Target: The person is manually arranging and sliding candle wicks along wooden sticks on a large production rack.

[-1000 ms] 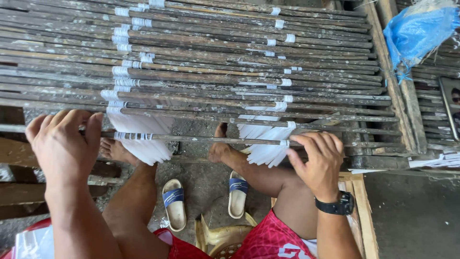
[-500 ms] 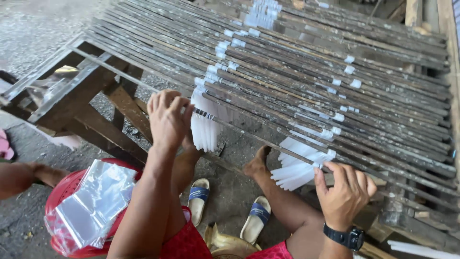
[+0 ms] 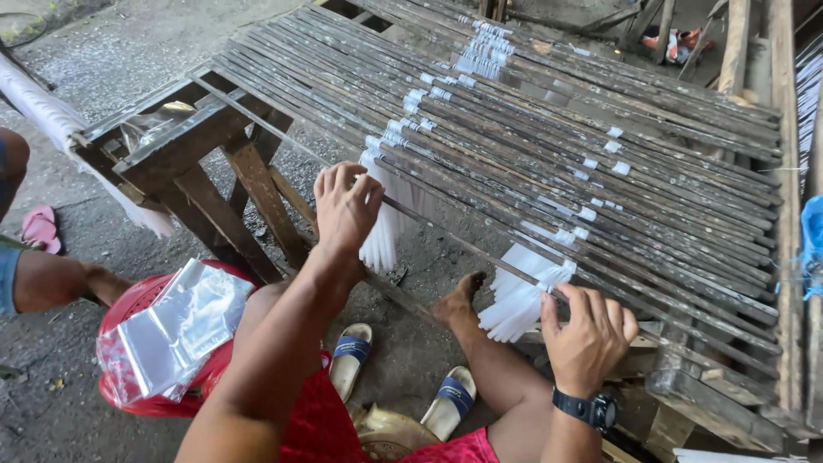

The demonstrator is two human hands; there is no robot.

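While our left hand [image 3: 345, 208] curls its fingers over the nearest thin rod [image 3: 446, 233] of the rack, beside a hanging bunch of white strips [image 3: 381, 231], our right hand [image 3: 588, 327] grips the same rod further right, next to a 2nd bunch of white strips [image 3: 519, 296]. That rod lies along the near edge of the wooden rack [image 3: 206, 141], apart from the other rods [image 3: 549, 129]. At near left, clear plastic bags [image 3: 184, 321] rest on a red basin [image 3: 129, 390], and 2 sandals [image 3: 403, 377] lie on the ground below.
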